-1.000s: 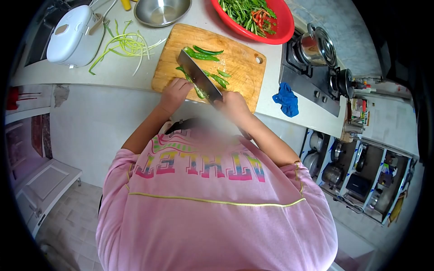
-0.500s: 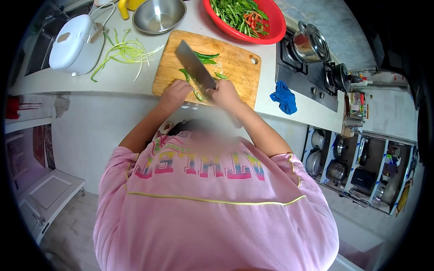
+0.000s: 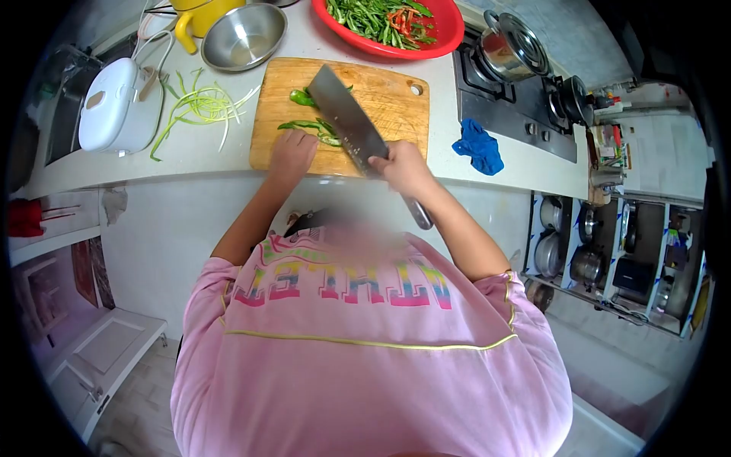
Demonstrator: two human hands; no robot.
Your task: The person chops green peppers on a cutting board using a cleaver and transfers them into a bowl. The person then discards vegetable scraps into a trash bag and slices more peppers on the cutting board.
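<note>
My right hand (image 3: 407,167) grips a cleaver (image 3: 352,120), its broad blade slanting up and left over the cutting board (image 3: 381,141). The handle end sticks out below my fist. On the board's left front part, the curled fingers of my left hand (image 3: 294,154) press at a green chili pepper (image 3: 301,124), which lies in slim pieces beside the blade. Another green pepper piece (image 3: 302,97) rests farther back, partly covered by the blade. Exactly how my left fingertips hold the pepper is hidden.
Behind the board stand a red basin (image 3: 449,47) of cut green and red peppers and a steel bowl (image 3: 244,38). Pale green strands (image 3: 199,107) and a white appliance (image 3: 118,107) lie left. Rightward are a blue cloth (image 3: 478,147) and a stove with a pot (image 3: 512,49).
My right hand and the cleaver have shifted right, away from my left hand. The pepper by my left fingers now lies more crosswise, in separate pieces. The whole view has shifted slightly.
</note>
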